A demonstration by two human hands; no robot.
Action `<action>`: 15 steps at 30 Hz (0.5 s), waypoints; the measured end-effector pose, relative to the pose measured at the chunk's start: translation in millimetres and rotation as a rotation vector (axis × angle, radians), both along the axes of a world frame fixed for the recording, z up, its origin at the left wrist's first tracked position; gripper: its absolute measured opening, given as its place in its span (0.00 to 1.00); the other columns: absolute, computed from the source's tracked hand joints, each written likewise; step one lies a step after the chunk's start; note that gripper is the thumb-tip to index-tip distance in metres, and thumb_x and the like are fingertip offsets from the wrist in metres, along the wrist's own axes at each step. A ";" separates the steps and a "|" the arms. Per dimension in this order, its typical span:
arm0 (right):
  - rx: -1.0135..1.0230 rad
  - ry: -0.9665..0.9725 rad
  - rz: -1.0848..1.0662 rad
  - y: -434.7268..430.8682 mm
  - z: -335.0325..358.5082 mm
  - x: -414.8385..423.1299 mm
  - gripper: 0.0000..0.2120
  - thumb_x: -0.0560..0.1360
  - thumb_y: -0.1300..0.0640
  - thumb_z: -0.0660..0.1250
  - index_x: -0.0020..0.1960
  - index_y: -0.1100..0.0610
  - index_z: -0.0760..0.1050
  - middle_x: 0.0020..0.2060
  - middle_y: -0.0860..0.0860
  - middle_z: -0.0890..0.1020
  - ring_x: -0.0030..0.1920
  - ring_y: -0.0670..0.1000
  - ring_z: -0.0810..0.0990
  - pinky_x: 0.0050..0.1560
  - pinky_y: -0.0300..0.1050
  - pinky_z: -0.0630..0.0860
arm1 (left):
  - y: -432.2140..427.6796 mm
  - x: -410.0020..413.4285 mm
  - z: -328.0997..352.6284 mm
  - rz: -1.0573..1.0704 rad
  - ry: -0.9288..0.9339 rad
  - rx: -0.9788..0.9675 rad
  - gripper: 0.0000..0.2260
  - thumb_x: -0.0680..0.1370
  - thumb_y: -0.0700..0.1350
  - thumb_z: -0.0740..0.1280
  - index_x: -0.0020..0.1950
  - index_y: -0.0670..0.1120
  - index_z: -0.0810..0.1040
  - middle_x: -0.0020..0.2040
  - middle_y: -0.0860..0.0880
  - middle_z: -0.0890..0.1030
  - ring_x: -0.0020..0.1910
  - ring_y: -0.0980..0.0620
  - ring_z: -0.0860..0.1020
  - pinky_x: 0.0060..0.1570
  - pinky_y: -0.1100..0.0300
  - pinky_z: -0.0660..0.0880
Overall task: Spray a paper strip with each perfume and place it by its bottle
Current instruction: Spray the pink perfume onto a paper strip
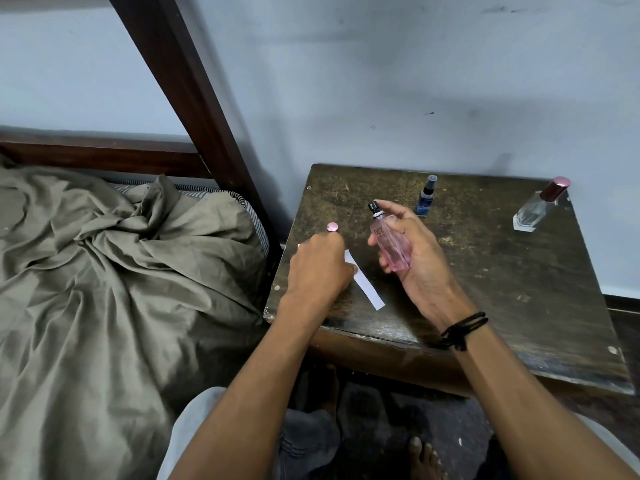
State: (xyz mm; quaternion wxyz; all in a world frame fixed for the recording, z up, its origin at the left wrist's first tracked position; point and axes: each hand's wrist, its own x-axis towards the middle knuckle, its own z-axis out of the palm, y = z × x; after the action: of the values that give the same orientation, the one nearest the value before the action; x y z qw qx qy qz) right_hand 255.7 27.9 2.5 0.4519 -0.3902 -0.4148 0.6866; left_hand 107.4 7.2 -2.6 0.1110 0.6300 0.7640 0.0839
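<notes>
Right hand (412, 258) fingers wrapped round pink bottle (393, 245), lettering unreadable; left hand (320, 268) curled over paper strip (367, 285).

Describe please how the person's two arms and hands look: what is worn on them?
Both forearms are bare, with no sleeves in view. The right hand has a black cord bracelet, looped several times round its wrist. The left hand and its wrist carry nothing: no ring, watch or glove is visible on either hand.

Pale blue-grey wall (381, 64), scuffed in places. Dark, worn wooden surface (502, 271) against it. Left: bed with rumpled olive sheet (104, 271), striped mattress (252, 216) and dark wooden frame post (194, 98). Dark floor (398, 427) below.
</notes>
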 end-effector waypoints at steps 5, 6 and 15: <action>0.018 -0.005 0.003 0.4 -0.2 -0.6 0.16 0.76 0.50 0.65 0.62 0.44 0.80 0.39 0.55 0.81 0.34 0.51 0.73 0.33 0.46 0.67 | -0.4 -0.1 0.4 0.006 -0.020 -0.007 0.17 0.74 0.50 0.74 0.58 0.43 0.79 0.52 0.43 0.82 0.54 0.37 0.80 0.47 0.48 0.75; 0.025 -0.011 0.005 0.2 -0.4 -0.6 0.17 0.76 0.51 0.64 0.63 0.43 0.80 0.39 0.54 0.82 0.35 0.51 0.73 0.33 0.47 0.67 | -0.4 -0.3 0.8 0.011 -0.025 -0.007 0.18 0.74 0.51 0.74 0.60 0.43 0.79 0.53 0.43 0.82 0.54 0.37 0.80 0.48 0.48 0.76; 0.054 -0.043 0.009 -2.4 3.2 -0.4 0.18 0.83 0.57 0.59 0.66 0.40 0.78 0.39 0.50 0.82 0.39 0.51 0.73 0.36 0.47 0.68 | -1.7 1.1 3.0 0.037 -0.040 0.008 0.11 0.76 0.48 0.72 0.54 0.44 0.79 0.53 0.43 0.82 0.54 0.36 0.80 0.50 0.45 0.77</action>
State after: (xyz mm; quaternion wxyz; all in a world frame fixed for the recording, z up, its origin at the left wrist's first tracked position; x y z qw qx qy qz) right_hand 255.3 25.5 5.7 0.4502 -0.3907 -0.4443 0.6687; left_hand 108.5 5.5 0.5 0.1220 0.6143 0.7729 0.1016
